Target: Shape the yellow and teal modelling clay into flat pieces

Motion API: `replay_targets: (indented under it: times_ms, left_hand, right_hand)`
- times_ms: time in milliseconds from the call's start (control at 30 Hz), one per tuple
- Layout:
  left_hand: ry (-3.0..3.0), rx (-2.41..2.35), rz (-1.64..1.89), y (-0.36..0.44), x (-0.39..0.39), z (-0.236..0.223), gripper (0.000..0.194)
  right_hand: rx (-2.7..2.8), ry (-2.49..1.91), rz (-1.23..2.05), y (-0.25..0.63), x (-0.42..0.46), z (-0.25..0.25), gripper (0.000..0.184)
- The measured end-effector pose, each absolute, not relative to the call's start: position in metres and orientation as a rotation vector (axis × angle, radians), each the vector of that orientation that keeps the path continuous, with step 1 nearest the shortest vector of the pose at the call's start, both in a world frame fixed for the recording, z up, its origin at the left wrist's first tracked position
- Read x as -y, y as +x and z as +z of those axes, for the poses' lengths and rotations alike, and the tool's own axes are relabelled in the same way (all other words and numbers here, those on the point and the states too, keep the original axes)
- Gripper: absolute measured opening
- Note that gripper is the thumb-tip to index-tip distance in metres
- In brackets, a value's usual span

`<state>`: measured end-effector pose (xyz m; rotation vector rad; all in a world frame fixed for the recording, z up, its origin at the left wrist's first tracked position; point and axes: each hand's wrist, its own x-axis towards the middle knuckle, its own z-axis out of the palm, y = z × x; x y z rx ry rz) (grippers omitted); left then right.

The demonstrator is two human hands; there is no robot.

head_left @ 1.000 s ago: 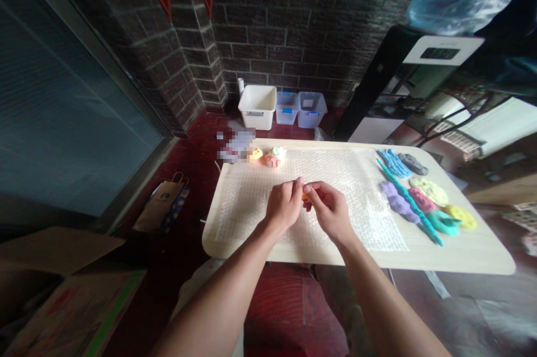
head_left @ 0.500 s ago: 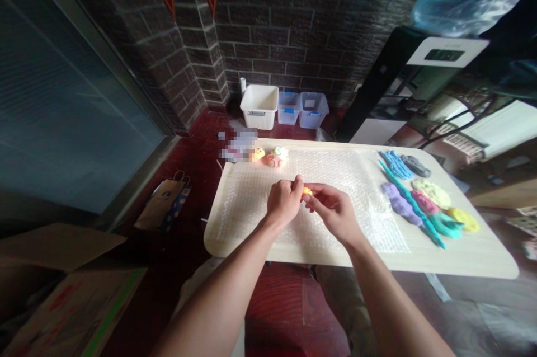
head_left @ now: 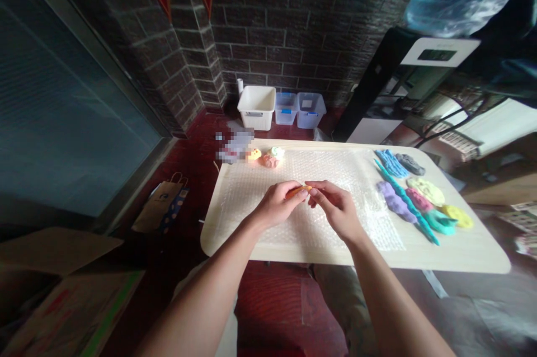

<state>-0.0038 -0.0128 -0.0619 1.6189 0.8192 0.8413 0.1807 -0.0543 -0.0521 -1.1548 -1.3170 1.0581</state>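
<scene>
A small piece of orange modelling clay (head_left: 297, 192) is pinched between my hands above the table. My left hand (head_left: 279, 203) grips its left part, thumb on top and fingers behind. At its right end, my right hand (head_left: 333, 204) pinches it between thumb and forefinger. Beneath both hands lies bubble wrap (head_left: 251, 200) on the pale table (head_left: 470, 250). Near the far edge sit a shaped pink and pale green clay lump (head_left: 272, 161) and a small yellow-orange clay piece (head_left: 254, 154).
To the right on the table lie purple clay (head_left: 394, 200), a long teal clay roll (head_left: 406, 200), blue clay (head_left: 392, 162), grey clay (head_left: 410, 164) and yellow clay (head_left: 459, 216). Storage bins (head_left: 257, 113) stand beyond the table; a paper bag (head_left: 159, 203) is on the floor at left.
My left hand has rolled from thumb-up to a flatter grip, so more of the orange clay shows. My right hand has stayed close by at its right end.
</scene>
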Motion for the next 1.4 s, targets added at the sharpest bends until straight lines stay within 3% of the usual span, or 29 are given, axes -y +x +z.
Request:
replay_targets:
  times_ms: [233, 500, 767, 1133, 1333, 1400]
  left_hand:
    - [1.644, -0.854, 0.937, -0.008, 0.013, -0.060, 0.032]
    - [1.881, -0.897, 0.986, -0.010, 0.016, -0.053, 0.011]
    - [1.784, -0.832, 0.853, -0.011, 0.016, -0.054, 0.030]
    - [2.208, -0.910, 1.038, -0.009, 0.013, -0.061, 0.006]
    - [2.398, -0.967, 1.015, -0.008, 0.018, -0.055, 0.009]
    - [2.376, -0.961, 0.979, -0.008, 0.018, -0.056, 0.018]
  right_hand:
    - [1.308, -1.159, 1.063, 0.182, 0.055, -0.049, 0.030]
    - [1.331, -1.154, 1.069, 0.183, 0.057, -0.051, 0.032]
    - [1.322, -1.142, 1.022, 0.181, 0.058, -0.054, 0.032]
    - [1.298, -1.248, 1.113, 0.182, 0.057, -0.054, 0.042]
    - [1.277, -1.247, 1.196, 0.181, 0.054, -0.056, 0.044]
    - [1.274, -1.223, 1.194, 0.182, 0.053, -0.057, 0.044]
